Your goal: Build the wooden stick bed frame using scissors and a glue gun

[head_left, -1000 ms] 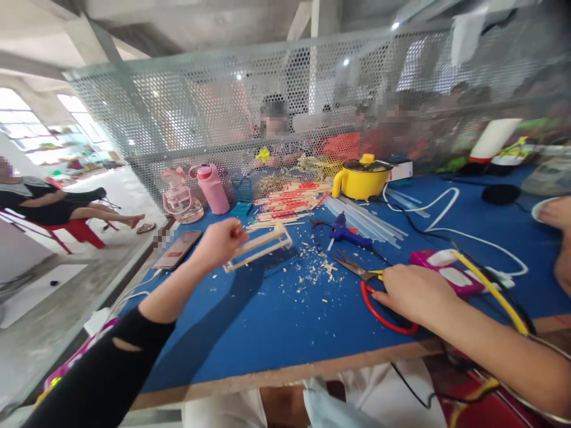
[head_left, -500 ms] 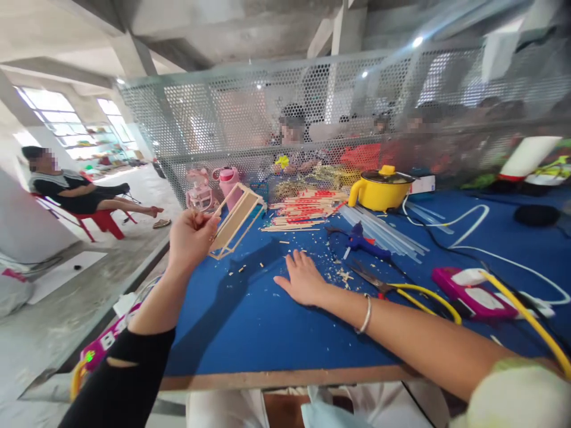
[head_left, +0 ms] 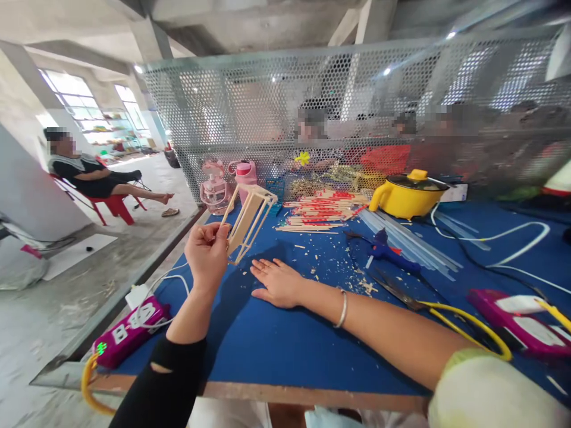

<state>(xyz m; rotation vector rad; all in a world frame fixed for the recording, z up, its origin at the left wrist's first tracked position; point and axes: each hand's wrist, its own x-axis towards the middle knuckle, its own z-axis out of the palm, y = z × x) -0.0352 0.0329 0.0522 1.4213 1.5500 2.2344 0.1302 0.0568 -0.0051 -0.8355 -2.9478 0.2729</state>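
Note:
Pinched in my left hand (head_left: pixel 207 252) is a small wooden stick frame (head_left: pixel 248 223), raised above the blue table and tilted. My right hand (head_left: pixel 276 282) lies palm down on the blue tabletop (head_left: pixel 285 351), fingers spread, just right of the frame's lower end. Beyond it is a pile of wooden sticks with red marks (head_left: pixel 323 211). Scraps (head_left: pixel 366 282) are scattered to the right of that hand. A blue glue gun (head_left: pixel 390 252), clear glue sticks (head_left: pixel 410 244) and pliers with yellow handles (head_left: pixel 414 303) lie further right.
A yellow pot (head_left: pixel 408 196) and a pink bottle (head_left: pixel 244 178) stand at the back, before a perforated metal screen (head_left: pixel 259 107). Purple power strips (head_left: pixel 129 333) with cables lie at both sides. A person (head_left: pixel 84 172) sits at far left; others are behind the screen.
The view has turned left, shifting the scene rightward. My right hand has slid left across the table, closer to my left hand. The wooden frame has turned slightly in my left hand.

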